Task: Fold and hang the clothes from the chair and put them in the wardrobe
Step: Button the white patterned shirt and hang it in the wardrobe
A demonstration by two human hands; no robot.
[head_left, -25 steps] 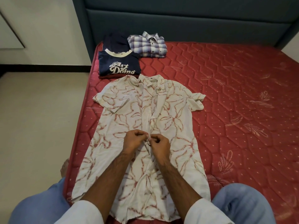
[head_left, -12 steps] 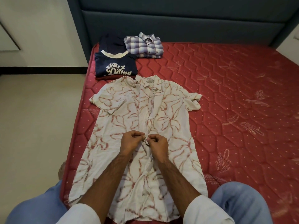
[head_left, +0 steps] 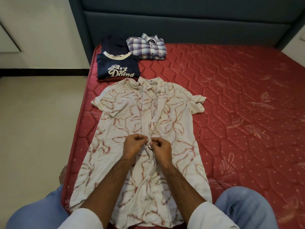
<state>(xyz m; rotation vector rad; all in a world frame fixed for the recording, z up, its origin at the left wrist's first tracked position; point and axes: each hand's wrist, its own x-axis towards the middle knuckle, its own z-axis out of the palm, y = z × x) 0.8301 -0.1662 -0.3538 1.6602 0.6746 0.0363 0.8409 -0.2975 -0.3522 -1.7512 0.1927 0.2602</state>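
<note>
**Both hands pinch the shirt's front edges**

A white shirt [head_left: 132,133] with a red-brown print lies face up on the red mattress [head_left: 231,113], collar away from the person. The left hand [head_left: 134,145] and right hand [head_left: 160,148] meet at its middle, fingers [head_left: 145,138] curled and clamped on the two front edges, which touch between them. Above the fingers the front lies open to the collar. Beyond the collar sits a folded navy T-shirt [head_left: 118,66] reading "Art of Doing", and just right of that a folded plaid shirt [head_left: 146,48]. A small collar label is too blurred to read.
</note>
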